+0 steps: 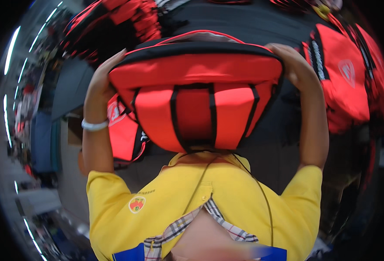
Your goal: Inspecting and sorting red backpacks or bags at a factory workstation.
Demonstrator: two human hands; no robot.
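A bright red backpack (196, 111) with black trim and black-edged straps is held up in front of my chest. My left hand (107, 71) grips its upper left edge, the fingers partly hidden behind it. On the opposite side, my right hand (290, 61) holds the upper right corner, its fingertips also out of sight behind the bag. Along the top, an opening with a pale lining shows between red edges. Part of another red bag (124, 137) with a white emblem lies beyond my left forearm, partly covered by the held backpack.
A dark work surface (253, 17) stretches out beyond the backpack. Several red and black bags (126, 19) are piled at the far left, and more red bags (344, 76) stand at the right. A thin dark cable (266, 195) hangs over my yellow shirt.
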